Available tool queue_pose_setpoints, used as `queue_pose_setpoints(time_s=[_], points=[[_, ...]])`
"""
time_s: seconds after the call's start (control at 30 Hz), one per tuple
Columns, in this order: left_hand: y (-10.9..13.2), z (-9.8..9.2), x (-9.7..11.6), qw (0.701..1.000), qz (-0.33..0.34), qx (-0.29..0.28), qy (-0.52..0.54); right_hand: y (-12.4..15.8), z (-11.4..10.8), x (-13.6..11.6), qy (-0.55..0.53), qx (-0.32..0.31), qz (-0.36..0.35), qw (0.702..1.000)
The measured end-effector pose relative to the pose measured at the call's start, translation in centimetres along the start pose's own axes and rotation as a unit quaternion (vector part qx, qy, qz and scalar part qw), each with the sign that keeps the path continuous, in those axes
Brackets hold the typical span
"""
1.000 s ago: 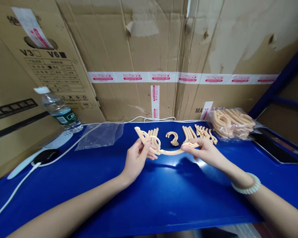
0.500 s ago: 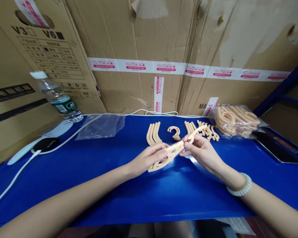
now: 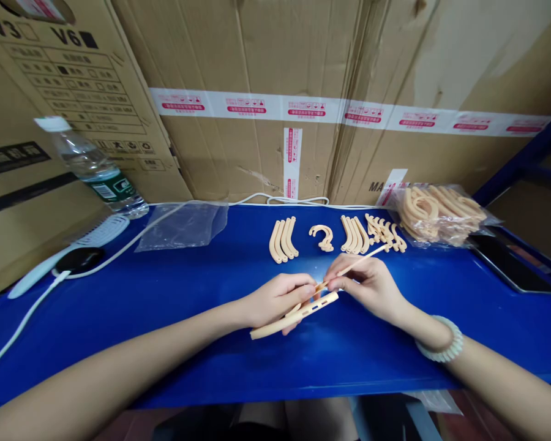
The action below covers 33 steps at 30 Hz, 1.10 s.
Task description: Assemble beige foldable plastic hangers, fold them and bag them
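Note:
Above the blue table, my left hand is closed round a beige plastic piece with small slots, held edge-on and slanting up to the right. Thumb and fingers of my right hand pinch a thin beige hook piece whose tip points up and right. The hook's lower end meets the left hand's fingertips; the exact contact there is hidden. Behind the hands lie curved arms, hooks, more curved arms and small wavy pieces.
A clear bag of beige parts sits at the back right beside a dark phone. On the left are a bottle, a hairbrush, a black round device, a white cable and an empty bag. Cardboard boxes stand behind.
The slotted piece has been tilted from its flat face to its edge in my left hand. The hook has turned edge-on in my right hand. The camera view has shifted slightly.

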State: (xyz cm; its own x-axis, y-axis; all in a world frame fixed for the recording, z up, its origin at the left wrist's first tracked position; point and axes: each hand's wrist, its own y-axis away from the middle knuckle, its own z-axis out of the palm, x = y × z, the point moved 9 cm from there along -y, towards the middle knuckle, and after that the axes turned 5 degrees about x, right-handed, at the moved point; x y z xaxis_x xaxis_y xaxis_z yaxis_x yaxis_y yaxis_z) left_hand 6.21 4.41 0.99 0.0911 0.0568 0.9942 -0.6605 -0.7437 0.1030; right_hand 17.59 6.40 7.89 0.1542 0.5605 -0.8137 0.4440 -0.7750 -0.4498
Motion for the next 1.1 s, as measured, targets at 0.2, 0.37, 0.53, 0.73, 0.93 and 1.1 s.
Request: queue_pose_setpoints(time_s=[0.2, 0.37, 0.53, 0.73, 0.93, 1.1], points=[[0.3, 0.0, 1.7, 0.984, 0.045, 0.006, -0.172, 1.0, 1.1, -2.6, 0.120, -0.054, -0.157, 0.979], [0.1, 0.0, 1.7, 0.983, 0.046, -0.002, -0.178, 1.4, 1.2, -2.6, 0.114, -0.076, -0.191, 0.972], [0.1, 0.1, 0.9, 0.992, 0.013, -0.028, -0.123, 1.1, 1.1, -2.2, 0.094, -0.076, -0.188, 0.975], [0.1, 0.1, 0.6, 0.995, 0.001, -0.042, -0.094, 1.0, 1.2, -1.9, 0.079, -0.079, -0.189, 0.976], [-0.2, 0.4, -0.4, 0.996, -0.041, -0.079, -0.010, 0.4, 0.2, -4.3, 0.107, -0.048, -0.232, 0.966], [-1.2, -0.1, -1.1, 0.986, -0.031, -0.064, 0.152, -1.9, -8.6, -3.3, 0.246, 0.163, -0.115, 0.949]])
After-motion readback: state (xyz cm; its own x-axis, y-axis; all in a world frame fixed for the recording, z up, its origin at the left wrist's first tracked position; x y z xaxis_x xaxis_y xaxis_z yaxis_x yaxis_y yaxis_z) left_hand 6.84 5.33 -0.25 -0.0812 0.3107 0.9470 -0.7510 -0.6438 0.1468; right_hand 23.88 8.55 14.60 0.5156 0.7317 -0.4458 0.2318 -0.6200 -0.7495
